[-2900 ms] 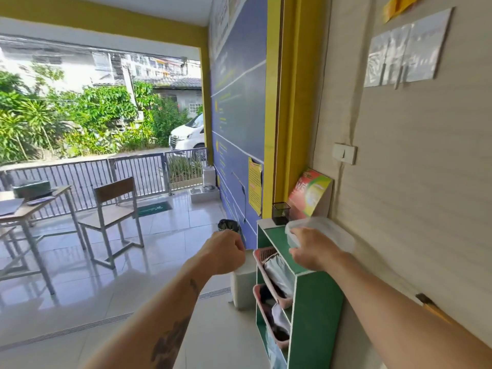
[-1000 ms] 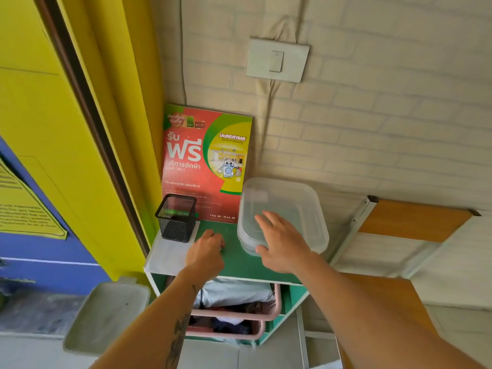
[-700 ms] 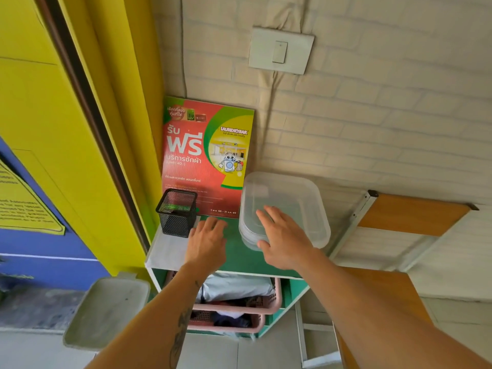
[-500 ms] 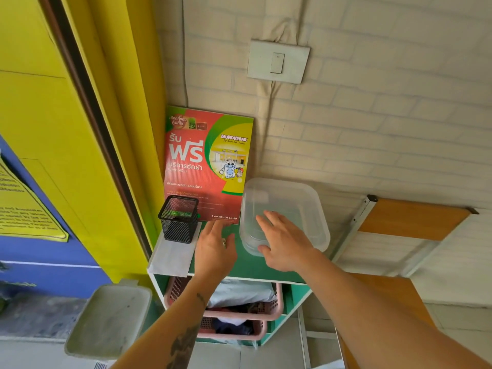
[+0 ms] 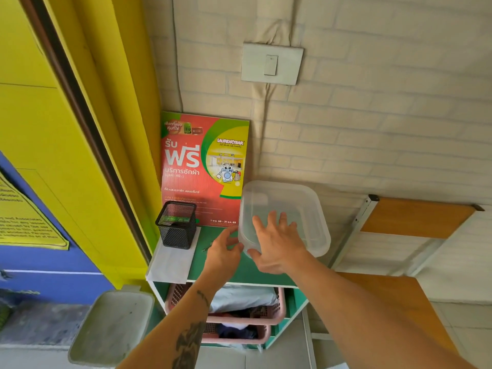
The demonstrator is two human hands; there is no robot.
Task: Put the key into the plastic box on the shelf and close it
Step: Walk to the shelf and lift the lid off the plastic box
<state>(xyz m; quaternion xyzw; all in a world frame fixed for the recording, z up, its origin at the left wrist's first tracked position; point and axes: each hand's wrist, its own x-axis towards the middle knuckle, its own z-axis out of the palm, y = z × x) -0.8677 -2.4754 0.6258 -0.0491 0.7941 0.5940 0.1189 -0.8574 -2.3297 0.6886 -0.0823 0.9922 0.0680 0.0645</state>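
A clear, rounded-rectangular plastic box (image 5: 286,217) with its translucent lid on sits on the right part of the green top of a small shelf unit (image 5: 241,270), against a pale brick-patterned wall (image 5: 372,115). The right hand (image 5: 277,245) lies flat on the near left part of the lid, fingers spread apart and pointing toward the wall, thumb along the near left corner; it grips nothing. The left hand (image 5: 223,251) hovers just left of the box's near left corner, fingers loosely curled and partly apart, the fingertips close to the box edge; whether they touch it cannot be told. A small thin metallic object, probably the key (image 5: 209,247), lies on the green top just left of the left hand, outside the box; it is too small to make out clearly.

At the far left of the shelf top stands a black wire-mesh pen holder (image 5: 177,227) on a white sheet of paper (image 5: 173,262). Behind it a red and green laundry poster (image 5: 203,169) leans upright against the wall. A white wall switch (image 5: 271,63) sits higher on the wall. Below the top, pink perforated plastic baskets (image 5: 239,312) hold cloth. A grey bin lid (image 5: 111,326) is near left of the unit, and an orange wooden board in a white frame (image 5: 415,217) stands to the right.
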